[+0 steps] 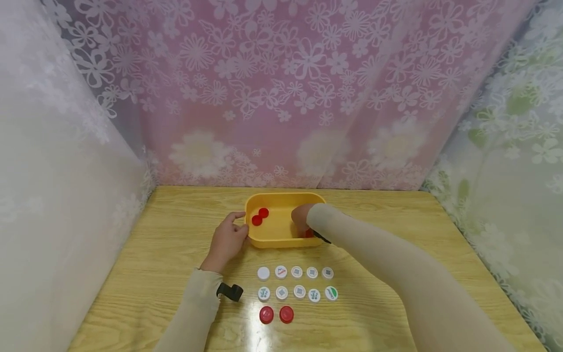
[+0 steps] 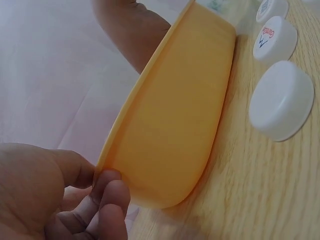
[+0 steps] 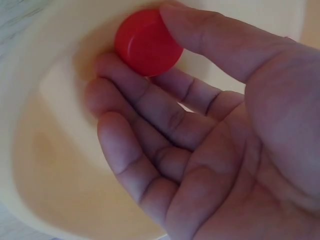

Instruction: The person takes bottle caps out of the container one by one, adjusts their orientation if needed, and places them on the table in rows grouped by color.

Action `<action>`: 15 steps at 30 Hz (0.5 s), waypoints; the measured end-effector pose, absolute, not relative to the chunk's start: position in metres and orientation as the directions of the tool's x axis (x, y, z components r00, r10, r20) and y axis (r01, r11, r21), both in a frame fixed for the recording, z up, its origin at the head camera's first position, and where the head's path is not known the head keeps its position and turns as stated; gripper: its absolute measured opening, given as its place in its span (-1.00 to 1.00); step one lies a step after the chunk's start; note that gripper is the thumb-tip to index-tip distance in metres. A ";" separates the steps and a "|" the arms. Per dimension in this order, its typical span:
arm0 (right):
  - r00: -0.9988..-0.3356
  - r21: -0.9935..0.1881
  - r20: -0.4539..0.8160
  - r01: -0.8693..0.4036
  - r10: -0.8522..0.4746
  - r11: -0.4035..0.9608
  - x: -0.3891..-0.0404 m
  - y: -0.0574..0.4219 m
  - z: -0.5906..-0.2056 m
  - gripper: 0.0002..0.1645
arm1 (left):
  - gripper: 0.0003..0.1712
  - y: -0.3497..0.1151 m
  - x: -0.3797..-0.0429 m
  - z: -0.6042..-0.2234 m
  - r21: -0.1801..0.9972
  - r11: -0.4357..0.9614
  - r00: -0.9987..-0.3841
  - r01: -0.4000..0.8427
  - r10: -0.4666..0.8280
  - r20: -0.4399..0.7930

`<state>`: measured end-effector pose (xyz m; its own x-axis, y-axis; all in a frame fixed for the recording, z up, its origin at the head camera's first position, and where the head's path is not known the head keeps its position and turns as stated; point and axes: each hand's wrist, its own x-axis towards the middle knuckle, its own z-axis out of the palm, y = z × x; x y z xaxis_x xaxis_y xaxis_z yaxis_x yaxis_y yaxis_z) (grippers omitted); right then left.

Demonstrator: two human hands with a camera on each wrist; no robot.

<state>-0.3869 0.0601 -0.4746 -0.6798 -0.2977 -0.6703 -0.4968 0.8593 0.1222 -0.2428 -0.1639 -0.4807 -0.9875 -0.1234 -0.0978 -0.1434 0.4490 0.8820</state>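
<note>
A yellow plastic tub [image 1: 281, 243] stands on the wooden table. At its left end my left hand [image 1: 227, 242] pinches the rim, and the left wrist view shows the thumb and fingertips around that edge [image 2: 145, 80]. My right hand [image 1: 301, 217] reaches down inside the tub's right part. It holds a red bottle cap [image 3: 147, 45] between thumb and fingers, close to the tub's wall. Two more red caps, one [image 1: 263, 212] just behind the other [image 1: 257, 220], lie at the left end of the tub.
In front of the tub, white bottle caps lie in two rows, including a plain one [image 1: 263, 273] and one with a green print [image 1: 331, 293]. Nearer still are two red caps [image 1: 266, 315] side by side. Floral curtains [image 1: 281, 98] close off the table's back and sides.
</note>
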 end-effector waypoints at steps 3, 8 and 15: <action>-0.672 0.147 -0.669 -0.539 -0.318 0.830 -0.386 0.061 -0.474 -0.95 | -0.50 -0.164 -0.242 -0.479 0.879 0.455 -0.988 -0.141 -0.124 -0.094; -0.662 0.176 -0.663 -0.592 -0.350 0.786 -0.383 0.064 -0.471 -0.86 | -0.51 -0.165 -0.244 -0.476 0.867 0.478 -0.988 -0.144 -0.112 -0.102; -0.629 0.216 -0.670 -0.675 -0.396 0.706 -0.372 0.065 -0.459 -0.93 | -0.53 -0.167 -0.251 -0.472 0.843 0.518 -0.988 -0.146 -0.110 -0.104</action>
<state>-0.3715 0.0652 -0.4589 -0.6285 -0.3955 -0.6697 -0.6746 0.7058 0.2162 -0.2513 -0.1669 -0.4719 -0.9885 -0.1100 -0.1042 -0.1464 0.5181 0.8427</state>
